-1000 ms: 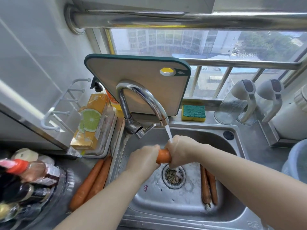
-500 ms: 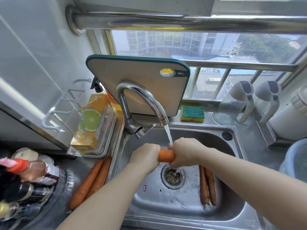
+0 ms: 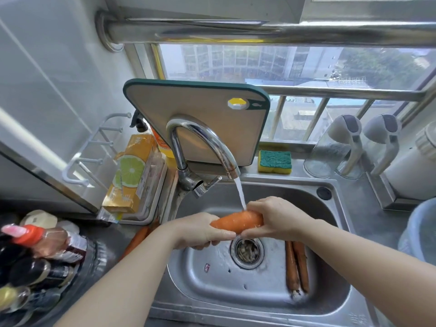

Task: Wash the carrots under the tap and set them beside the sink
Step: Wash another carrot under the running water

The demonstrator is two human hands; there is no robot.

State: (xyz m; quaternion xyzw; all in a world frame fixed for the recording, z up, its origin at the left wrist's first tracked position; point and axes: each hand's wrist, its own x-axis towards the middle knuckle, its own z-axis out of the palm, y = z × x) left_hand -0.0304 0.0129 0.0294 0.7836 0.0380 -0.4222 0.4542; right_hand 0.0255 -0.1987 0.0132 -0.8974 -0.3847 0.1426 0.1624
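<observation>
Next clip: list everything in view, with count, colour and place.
held carrot: one, orange, under the running tap, over the sink
carrots in the sink: two, orange, side by side right of the drain
carrots on the counter: at least one, orange, left of the sink, partly hidden
tap: one, chrome, behind the sink
sink: one, steel, centre
cutting board: one, beige with green rim, upright behind the tap
sponge: one, green on yellow, ledge behind the sink
jugs: two, clear, back right
bottles: several, mixed colours, lower left
left hand: grips the held carrot's left end
right hand: grips its right end
</observation>
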